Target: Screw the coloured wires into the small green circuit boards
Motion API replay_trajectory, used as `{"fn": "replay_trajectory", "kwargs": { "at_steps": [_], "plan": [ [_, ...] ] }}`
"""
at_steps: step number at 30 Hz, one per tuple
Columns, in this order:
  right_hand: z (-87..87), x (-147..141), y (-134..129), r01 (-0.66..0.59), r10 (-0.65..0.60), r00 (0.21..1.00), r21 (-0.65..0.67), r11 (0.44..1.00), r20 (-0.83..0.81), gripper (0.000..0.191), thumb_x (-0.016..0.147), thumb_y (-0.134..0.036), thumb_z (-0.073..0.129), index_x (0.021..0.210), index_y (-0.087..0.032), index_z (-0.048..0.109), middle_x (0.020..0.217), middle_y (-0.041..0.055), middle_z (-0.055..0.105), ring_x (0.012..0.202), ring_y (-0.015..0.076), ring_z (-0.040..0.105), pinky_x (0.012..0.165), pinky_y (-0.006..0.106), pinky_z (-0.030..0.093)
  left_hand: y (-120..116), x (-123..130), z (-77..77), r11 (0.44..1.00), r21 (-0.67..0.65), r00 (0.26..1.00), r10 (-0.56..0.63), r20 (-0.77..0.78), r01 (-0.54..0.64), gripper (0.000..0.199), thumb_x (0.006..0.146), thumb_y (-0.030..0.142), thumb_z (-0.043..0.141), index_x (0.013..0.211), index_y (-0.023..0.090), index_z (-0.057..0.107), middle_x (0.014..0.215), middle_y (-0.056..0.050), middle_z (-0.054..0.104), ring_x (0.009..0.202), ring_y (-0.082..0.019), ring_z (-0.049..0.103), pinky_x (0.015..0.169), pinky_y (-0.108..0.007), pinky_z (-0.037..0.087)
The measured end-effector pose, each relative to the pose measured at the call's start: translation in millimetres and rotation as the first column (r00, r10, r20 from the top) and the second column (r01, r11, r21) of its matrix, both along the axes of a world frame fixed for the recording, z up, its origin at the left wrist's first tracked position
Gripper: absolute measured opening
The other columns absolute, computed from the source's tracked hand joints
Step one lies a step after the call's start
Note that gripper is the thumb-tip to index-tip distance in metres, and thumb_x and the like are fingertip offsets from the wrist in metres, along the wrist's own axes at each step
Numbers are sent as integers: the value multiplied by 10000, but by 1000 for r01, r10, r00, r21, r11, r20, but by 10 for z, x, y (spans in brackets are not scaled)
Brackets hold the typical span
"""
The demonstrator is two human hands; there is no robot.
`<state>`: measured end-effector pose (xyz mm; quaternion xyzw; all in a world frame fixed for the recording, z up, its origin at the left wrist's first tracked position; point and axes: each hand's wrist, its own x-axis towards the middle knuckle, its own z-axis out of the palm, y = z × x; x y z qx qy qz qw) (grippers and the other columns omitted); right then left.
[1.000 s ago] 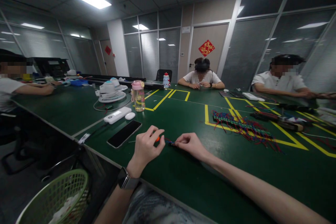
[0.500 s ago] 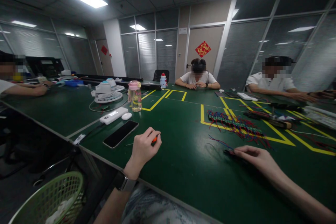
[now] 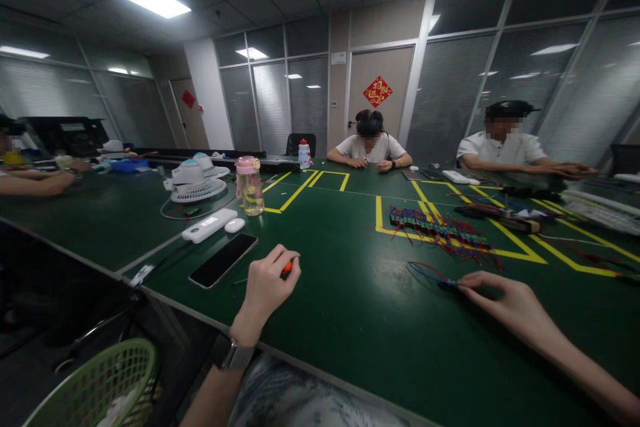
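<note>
My left hand (image 3: 270,283) is closed around a screwdriver whose orange handle (image 3: 287,267) shows between the fingers. Its thin shaft sticks out on the left, toward the black phone (image 3: 223,260). Over the right part of the table, my right hand (image 3: 505,293) pinches a small circuit board (image 3: 447,283) at its end. Red and blue wires (image 3: 425,270) trail from the board to the left. Beyond that hand lies a row of similar small wired boards (image 3: 440,230), inside yellow tape lines.
On the green table (image 3: 350,333) stand a pink-lidded bottle (image 3: 249,187), a white power strip (image 3: 210,224) and white fans (image 3: 195,183). A green basket (image 3: 100,373) is below the edge at left. Co-workers sit across the table, one at far right (image 3: 505,140).
The view has turned slightly right. My right hand has shifted a little, and the board with its wires now lies at a different angle. My left hand keeps its grip on the screwdriver.
</note>
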<state>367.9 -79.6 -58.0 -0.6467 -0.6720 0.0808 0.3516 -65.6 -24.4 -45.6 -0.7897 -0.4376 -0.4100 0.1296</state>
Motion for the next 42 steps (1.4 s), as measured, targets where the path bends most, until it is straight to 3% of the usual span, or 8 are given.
{"fn": "replay_trajectory", "kwargs": {
  "at_steps": [12, 20, 33, 42],
  "plan": [
    [-5, 6, 9, -77, 79, 996, -40, 996, 47, 316, 705, -496, 596, 723, -204, 716, 854, 100, 730, 806, 298, 679, 743, 384, 547, 8, -3, -9, 1000, -1, 1000, -5, 2, 5, 206, 878, 235, 461, 867, 152, 649, 814, -33, 621, 655, -95, 573, 586, -194, 451],
    [-5, -6, 4, -9, 11, 999, -34, 999, 53, 320, 697, -515, 600, 732, -225, 731, 827, 77, 739, 784, 295, 688, 716, 371, 551, 13, 5, -6, 1000, 27, 1000, 7, 8, -8, 210, 870, 231, 460, 839, 164, 656, 795, -33, 625, 660, -101, 578, 601, -201, 449],
    [10, -10, -19, -77, 78, 987, -9, 997, 141, 276, 724, -433, 561, 773, -214, 723, 838, 89, 731, 785, 282, 684, 715, 371, 552, 14, 4, -7, 1000, 20, 1000, 2, 6, -2, 201, 871, 227, 470, 836, 151, 653, 793, -33, 619, 645, -97, 567, 576, -195, 440],
    [-24, 1, -25, 32, -31, 995, -13, 999, 97, 319, 730, -496, 575, 770, -230, 745, 840, 68, 740, 795, 288, 687, 711, 350, 543, 22, 0, -3, 1000, 11, 1000, -11, 3, 11, 203, 875, 228, 468, 835, 141, 647, 787, -34, 614, 630, -93, 561, 556, -191, 438]
  ]
}}
